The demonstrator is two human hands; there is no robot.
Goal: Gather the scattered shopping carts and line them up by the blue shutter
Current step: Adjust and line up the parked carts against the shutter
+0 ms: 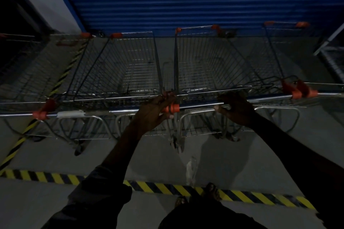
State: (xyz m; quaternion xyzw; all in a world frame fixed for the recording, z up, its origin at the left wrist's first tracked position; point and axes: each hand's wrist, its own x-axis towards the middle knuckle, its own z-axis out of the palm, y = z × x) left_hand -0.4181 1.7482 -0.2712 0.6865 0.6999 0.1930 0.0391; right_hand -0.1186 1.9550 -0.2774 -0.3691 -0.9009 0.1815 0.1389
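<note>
Head view, the only one we get, and it's pretty dark:

1. Where stuff is: the blue shutter (186,0) fills the top of the shot. The carts stand side by side with their noses toward it and their handles on the side away from it. The centre-left cart (130,65) and centre-right cart (204,61) sit just short of the shutter's bottom edge, almost touching each other.
2. Hands: the left hand (154,111) has its fingers curled round the spot where the two middle handles meet, right at the orange end caps (172,108). The right hand (236,108) is wrapped round the centre-right cart's handle bar (201,105), fingers clamped over the top.
3. What could go wrong, just my guess: the left fingers sit in the gap between two carts, so if those carts close up, that's a pinch. Shove too hard and the noses bang into the shutter. The wheels could also swivel and leave a cart crooked to the shutter.
4. Counts: four carts as far as I can tell, the two middle ones plus a far-left cart (28,65) and a far-right cart (279,46). Those two are dim and cut off, so more may hide past them. Two hands, one shutter, and two strips of striped tape (158,188) on the floor: one well back from the shutter, one running diagonally toward it.
</note>
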